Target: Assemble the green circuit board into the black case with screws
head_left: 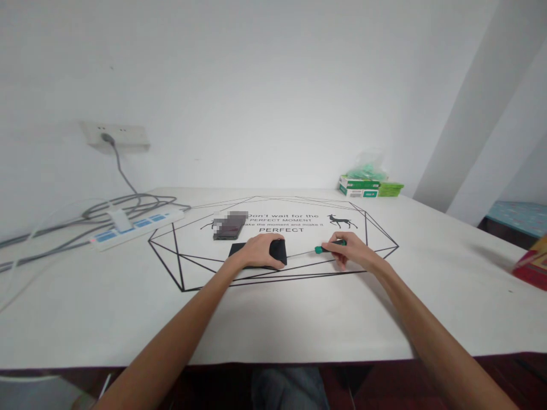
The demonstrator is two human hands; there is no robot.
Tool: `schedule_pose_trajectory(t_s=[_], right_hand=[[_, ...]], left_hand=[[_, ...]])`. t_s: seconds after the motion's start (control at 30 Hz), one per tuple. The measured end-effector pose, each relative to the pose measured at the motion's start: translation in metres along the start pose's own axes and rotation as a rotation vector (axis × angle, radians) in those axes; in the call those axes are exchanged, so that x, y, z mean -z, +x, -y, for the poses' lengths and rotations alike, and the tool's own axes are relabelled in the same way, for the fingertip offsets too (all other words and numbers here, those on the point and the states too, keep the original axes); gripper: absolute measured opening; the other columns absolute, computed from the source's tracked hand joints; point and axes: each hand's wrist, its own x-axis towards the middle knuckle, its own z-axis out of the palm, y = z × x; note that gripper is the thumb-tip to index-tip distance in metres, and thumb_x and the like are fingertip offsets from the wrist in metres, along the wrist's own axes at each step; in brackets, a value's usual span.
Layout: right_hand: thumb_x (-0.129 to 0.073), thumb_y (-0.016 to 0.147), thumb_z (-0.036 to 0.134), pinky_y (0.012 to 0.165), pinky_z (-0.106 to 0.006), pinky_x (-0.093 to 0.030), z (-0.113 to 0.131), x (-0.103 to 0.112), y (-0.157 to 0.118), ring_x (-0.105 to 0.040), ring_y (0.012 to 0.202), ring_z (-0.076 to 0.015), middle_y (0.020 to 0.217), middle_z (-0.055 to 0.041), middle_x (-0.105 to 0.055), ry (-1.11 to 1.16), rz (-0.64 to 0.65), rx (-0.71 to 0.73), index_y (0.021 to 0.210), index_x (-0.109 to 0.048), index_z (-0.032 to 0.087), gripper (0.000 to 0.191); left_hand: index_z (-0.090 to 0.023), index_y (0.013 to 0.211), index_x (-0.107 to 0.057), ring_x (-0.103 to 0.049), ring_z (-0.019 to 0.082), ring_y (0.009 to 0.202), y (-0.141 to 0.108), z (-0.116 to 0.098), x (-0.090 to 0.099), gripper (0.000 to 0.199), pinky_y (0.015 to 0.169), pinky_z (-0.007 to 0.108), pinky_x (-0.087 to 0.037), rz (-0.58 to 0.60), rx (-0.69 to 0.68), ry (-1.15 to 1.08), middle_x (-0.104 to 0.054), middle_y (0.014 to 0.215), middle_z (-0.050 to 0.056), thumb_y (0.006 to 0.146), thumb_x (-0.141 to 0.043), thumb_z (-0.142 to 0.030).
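My left hand [261, 250] grips a flat black rectangular device [279, 250] from above, thumb and fingers on its opposite edges, while it lies on the white table. Part of the device is hidden under the palm. In my right hand [348, 246] is a screwdriver [318, 249] with a green and black handle. Its thin metal shaft points left and its tip reaches the right end of the black device; whether it touches a screw is too small to tell. A dark phone [233, 225], partly pixelated, lies just behind my left hand.
A white power strip [141, 229] with a plugged-in charger and coiled grey cables [128, 208] lies at the left, wired to a wall socket [117, 135]. Green and white boxes [359, 187] with a plastic bag stand at the back right. A red and yellow object [532, 265] sits at the right edge.
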Motion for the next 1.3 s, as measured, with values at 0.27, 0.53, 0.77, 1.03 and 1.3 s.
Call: schedule_pose_trajectory(t_s=[0.27, 0.53, 0.77, 1.03, 1.3], right_hand=[[-0.074, 0.07, 0.054, 0.035, -0.023, -0.039, 0.006, -0.005, -0.004, -0.033, 0.032, -0.0078, 0.036, 0.0119, -0.041, 0.068, 0.048, -0.027, 0.081, -0.049, 0.023, 0.042], [-0.056, 0.081, 0.065, 0.036, -0.022, -0.037, -0.002, -0.002, 0.0, -0.045, 0.031, -0.0081, 0.04, 0.0048, -0.047, -0.121, -0.003, 0.008, 0.059, -0.041, 0.019, 0.052], [-0.077, 0.067, 0.053, 0.035, -0.022, -0.039, 0.009, -0.002, -0.007, -0.042, 0.031, -0.0088, 0.037, 0.0101, -0.047, 0.037, 0.059, -0.079, 0.078, -0.047, 0.022, 0.045], [-0.052, 0.081, 0.067, 0.035, -0.022, -0.035, 0.003, -0.004, -0.003, -0.046, 0.03, -0.0094, 0.036, 0.0025, -0.048, -0.258, -0.047, 0.059, 0.054, -0.046, 0.019, 0.056], [-0.072, 0.07, 0.055, 0.037, -0.022, -0.032, 0.009, -0.003, -0.007, -0.043, 0.031, -0.0096, 0.038, 0.0067, -0.05, -0.065, 0.018, 0.014, 0.073, -0.05, 0.021, 0.041]], left_hand=[[-0.022, 0.128, -0.055, -0.055, 0.031, 0.118, 0.001, 0.001, 0.0, 0.08, 0.099, 0.039, -0.042, 0.01, -0.003, 0.003, -0.059, 0.131, 0.008, 0.057, -0.076, -0.051], [-0.023, 0.128, -0.055, -0.055, 0.032, 0.117, 0.001, -0.001, 0.0, 0.08, 0.098, 0.04, -0.043, 0.012, 0.007, 0.01, -0.059, 0.131, 0.009, 0.057, -0.076, -0.053], [-0.022, 0.128, -0.055, -0.055, 0.032, 0.118, 0.0, -0.002, 0.001, 0.08, 0.099, 0.039, -0.042, 0.007, 0.001, 0.01, -0.06, 0.131, 0.009, 0.057, -0.076, -0.052], [-0.023, 0.128, -0.055, -0.055, 0.032, 0.118, 0.0, -0.002, 0.0, 0.08, 0.099, 0.039, -0.042, 0.003, 0.0, 0.026, -0.06, 0.131, 0.008, 0.057, -0.075, -0.054], [-0.022, 0.128, -0.055, -0.055, 0.032, 0.118, 0.0, -0.004, 0.001, 0.078, 0.099, 0.039, -0.042, 0.01, -0.004, 0.026, -0.06, 0.131, 0.008, 0.058, -0.075, -0.051]])
